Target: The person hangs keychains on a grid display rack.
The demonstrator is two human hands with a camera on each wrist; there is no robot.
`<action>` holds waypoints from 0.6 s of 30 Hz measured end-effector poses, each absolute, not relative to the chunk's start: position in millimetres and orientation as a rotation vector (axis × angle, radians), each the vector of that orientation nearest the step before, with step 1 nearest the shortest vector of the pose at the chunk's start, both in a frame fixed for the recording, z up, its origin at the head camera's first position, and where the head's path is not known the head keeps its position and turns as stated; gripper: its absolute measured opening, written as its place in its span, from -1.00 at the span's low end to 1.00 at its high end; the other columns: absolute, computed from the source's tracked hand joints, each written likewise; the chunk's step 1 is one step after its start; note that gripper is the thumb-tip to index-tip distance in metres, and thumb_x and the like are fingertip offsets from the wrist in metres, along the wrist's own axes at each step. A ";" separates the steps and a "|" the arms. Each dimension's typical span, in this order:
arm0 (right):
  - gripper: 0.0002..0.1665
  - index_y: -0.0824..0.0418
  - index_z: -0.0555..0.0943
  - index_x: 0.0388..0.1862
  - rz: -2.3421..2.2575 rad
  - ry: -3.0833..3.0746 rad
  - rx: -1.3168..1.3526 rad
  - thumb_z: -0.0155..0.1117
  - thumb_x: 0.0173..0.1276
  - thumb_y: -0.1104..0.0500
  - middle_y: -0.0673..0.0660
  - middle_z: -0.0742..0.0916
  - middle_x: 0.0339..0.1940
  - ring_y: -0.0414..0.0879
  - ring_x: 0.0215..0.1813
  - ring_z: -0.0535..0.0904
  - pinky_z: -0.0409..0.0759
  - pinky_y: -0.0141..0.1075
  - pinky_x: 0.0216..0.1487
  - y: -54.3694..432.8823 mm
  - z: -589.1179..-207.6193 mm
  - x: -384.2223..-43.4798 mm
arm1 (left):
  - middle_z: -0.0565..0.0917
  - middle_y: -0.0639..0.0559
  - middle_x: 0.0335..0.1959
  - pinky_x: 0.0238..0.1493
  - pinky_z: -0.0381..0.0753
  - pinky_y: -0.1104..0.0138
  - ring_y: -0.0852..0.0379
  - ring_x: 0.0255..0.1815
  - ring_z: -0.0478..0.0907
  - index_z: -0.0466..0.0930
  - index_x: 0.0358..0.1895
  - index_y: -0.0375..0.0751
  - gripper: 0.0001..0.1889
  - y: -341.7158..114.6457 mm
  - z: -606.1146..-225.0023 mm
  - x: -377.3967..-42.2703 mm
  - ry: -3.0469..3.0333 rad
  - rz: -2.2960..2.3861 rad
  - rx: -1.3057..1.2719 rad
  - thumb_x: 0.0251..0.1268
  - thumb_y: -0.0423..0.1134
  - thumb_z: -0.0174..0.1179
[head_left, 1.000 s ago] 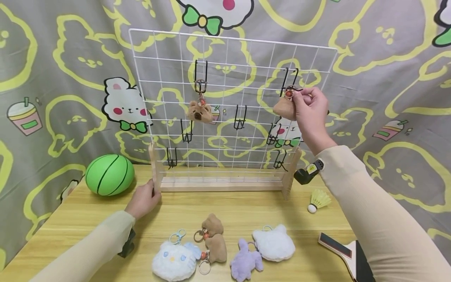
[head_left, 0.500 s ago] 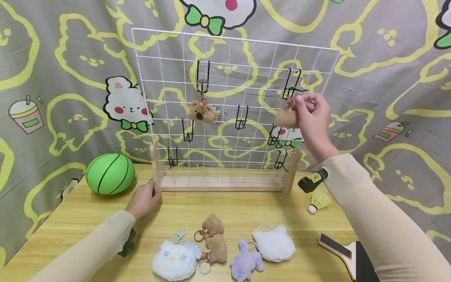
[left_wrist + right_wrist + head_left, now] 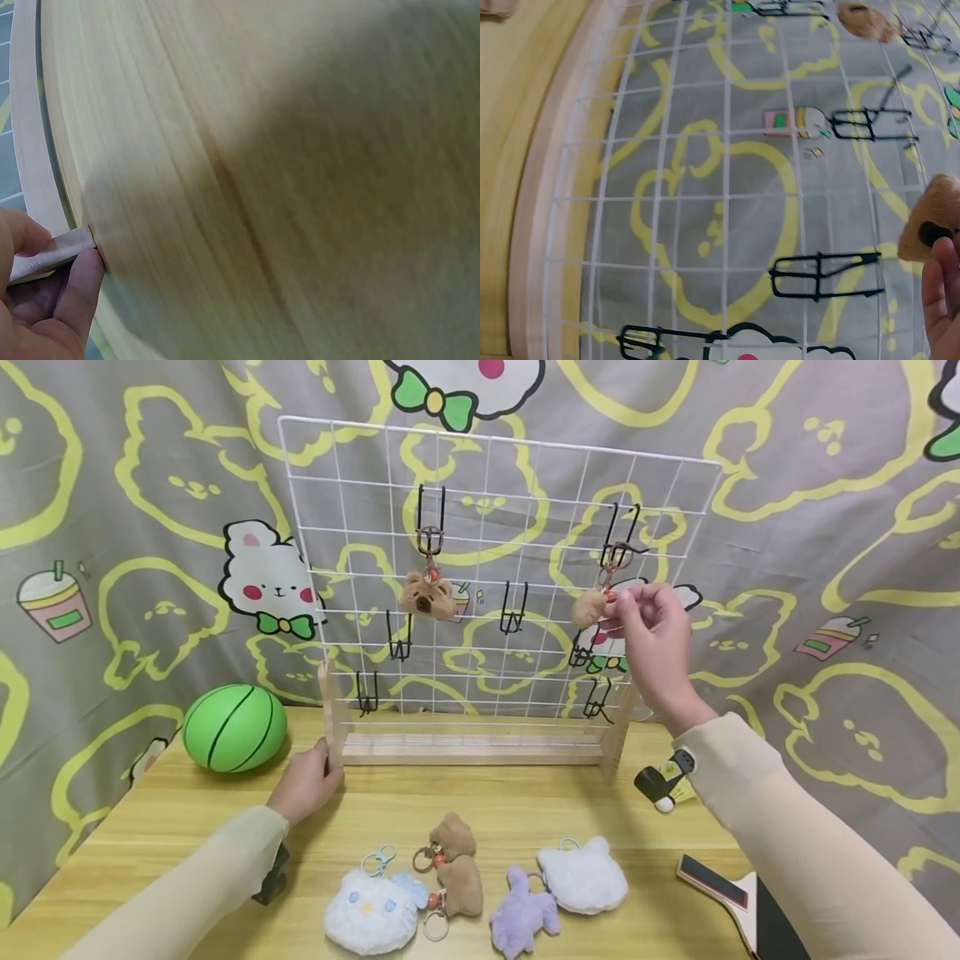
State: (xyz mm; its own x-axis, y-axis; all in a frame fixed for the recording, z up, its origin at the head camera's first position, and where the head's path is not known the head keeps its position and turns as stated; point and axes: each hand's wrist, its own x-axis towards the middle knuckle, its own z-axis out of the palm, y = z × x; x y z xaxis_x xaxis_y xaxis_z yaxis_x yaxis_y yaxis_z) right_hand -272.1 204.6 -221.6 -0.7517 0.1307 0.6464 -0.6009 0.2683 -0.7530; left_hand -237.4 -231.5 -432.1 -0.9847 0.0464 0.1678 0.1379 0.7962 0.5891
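Note:
In the head view, my right hand (image 3: 660, 647) pinches the edge of a brown plush keychain (image 3: 588, 607), by its orange bead. The keychain's ring (image 3: 617, 557) hangs on the upper right black hook (image 3: 624, 531) of a white wire grid rack (image 3: 495, 439). The right wrist view shows fingertips against the brown plush (image 3: 932, 217) with a dark patch. My left hand (image 3: 306, 781) grips the rack's left wooden foot (image 3: 331, 718); thumb and fingers close on that wood (image 3: 64, 247) in the left wrist view. A bear-head keychain (image 3: 429, 597) hangs from the upper left hook.
More black hooks, including a middle one (image 3: 513, 610), sit lower on the grid. In front lie a white plush (image 3: 369, 914), brown plush keychains (image 3: 459, 885), a purple plush (image 3: 521, 914) and another white plush (image 3: 585, 878). A green ball (image 3: 236, 727), shuttlecock (image 3: 664, 804) and paddle (image 3: 720, 889) flank the rack.
My right hand has moved down from the hook, from the ring area to the plush. The keychain's ring now hangs on the hook and the plush has turned. The left hand has stayed put.

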 end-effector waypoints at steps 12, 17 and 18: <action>-0.80 0.29 0.52 -0.03 1.478 -2.053 0.570 0.10 0.65 0.14 -0.11 0.78 -0.24 -0.23 -0.20 0.73 0.71 -0.49 -0.15 193.6 -226.7 -268.6 | 0.59 -0.21 -0.43 -0.50 0.43 0.27 0.04 -0.49 0.46 0.43 0.12 -0.60 -0.65 -230.7 -431.3 -237.6 -2.844 -0.941 -0.142 0.38 -0.41 0.06; -0.74 0.37 0.50 0.00 1.472 -2.094 0.584 0.08 0.66 0.15 -0.08 0.76 -0.20 -0.25 -0.18 0.73 0.70 -0.49 -0.17 191.1 -229.5 -269.7 | 0.58 -0.20 -0.44 -0.51 0.43 0.28 0.05 -0.50 0.45 0.43 0.13 -0.59 -0.66 -231.8 -433.2 -238.1 -2.847 -0.934 -0.138 0.39 -0.41 0.06; -0.75 0.36 0.49 -0.01 1.479 -2.097 0.587 0.08 0.66 0.15 -0.07 0.76 -0.20 -0.26 -0.19 0.73 0.71 -0.49 -0.18 190.5 -230.3 -269.0 | 0.58 -0.19 -0.43 -0.51 0.43 0.28 0.06 -0.50 0.45 0.43 0.14 -0.59 -0.65 -231.7 -432.9 -238.7 -2.846 -0.933 -0.142 0.40 -0.41 0.06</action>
State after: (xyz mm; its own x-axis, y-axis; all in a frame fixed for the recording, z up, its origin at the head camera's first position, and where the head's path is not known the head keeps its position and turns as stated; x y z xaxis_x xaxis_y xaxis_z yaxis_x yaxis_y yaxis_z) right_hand -269.0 190.5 -230.3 -0.7798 -0.0585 0.6233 -0.6067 0.3156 -0.7295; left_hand -238.7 -231.7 -432.9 -0.9852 0.0449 0.1653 0.1340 0.8030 0.5807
